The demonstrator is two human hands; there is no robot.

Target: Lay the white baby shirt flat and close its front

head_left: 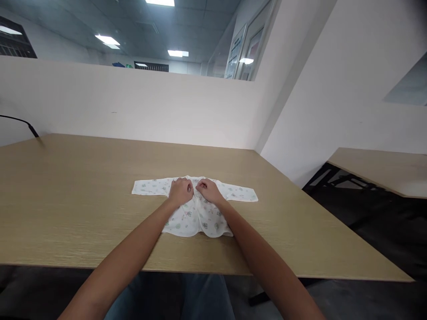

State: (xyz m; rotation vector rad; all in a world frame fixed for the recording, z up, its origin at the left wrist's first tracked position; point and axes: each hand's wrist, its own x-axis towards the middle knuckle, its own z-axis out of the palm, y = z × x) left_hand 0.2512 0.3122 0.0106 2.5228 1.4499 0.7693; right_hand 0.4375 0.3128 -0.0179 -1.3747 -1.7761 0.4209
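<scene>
Across the tan wood-grain bench (83, 213), a white printed cloth top (188, 218) spreads left to right; left hand (181, 191) and right hand (208, 190), equally near, seem pinched on its front.

Human operator, bare hands: left hand (181, 192) and right hand (209, 191), mid-frame, short nails where visible. Left forearm (131, 249) runs off bottom left, right forearm (262, 255) off bottom right; both bare, slim, smooth, tapering to bare wrists. Any sleeves sit outside the frame. Legwear: blue trousers (207, 295), bottom centre, denim-looking, plain, both legs partly visible, mid-blue going darker in shadow. Seams too dim to read.
</scene>
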